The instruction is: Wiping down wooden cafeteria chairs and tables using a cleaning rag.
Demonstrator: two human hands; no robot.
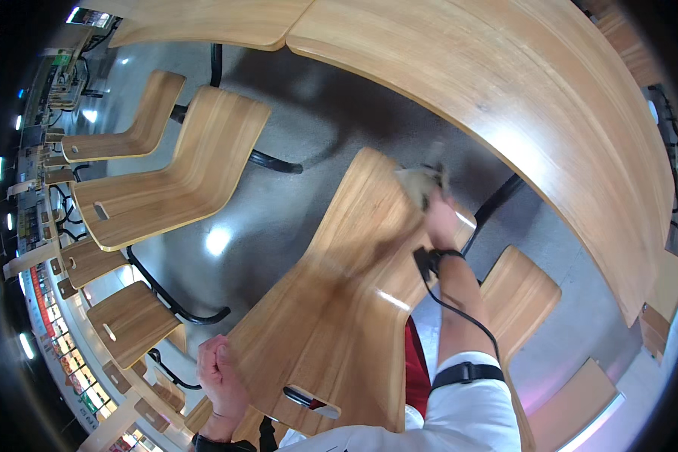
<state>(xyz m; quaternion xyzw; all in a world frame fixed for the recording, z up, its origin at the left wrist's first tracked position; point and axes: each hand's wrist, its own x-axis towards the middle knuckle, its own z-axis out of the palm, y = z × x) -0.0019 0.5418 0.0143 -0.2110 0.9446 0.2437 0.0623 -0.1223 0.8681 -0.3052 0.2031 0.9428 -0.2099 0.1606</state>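
Observation:
My right hand (439,217) is stretched forward over the seat of a curved wooden chair (339,277), shut on a greyish cloth (421,183). Cloth and fingers are blurred, and the cloth lies at the seat's front right part. My left hand (220,370) is at the left edge of the same chair's backrest, with its fingers curled; whether it grips the edge cannot be told. An oval handle slot (312,401) is cut in the backrest near my body.
A long wooden table (486,85) curves across the front and right. More wooden chairs (203,147) on black metal legs stand at the left, and another chair (520,294) is at the right. Glossy grey floor (282,209) shows between them.

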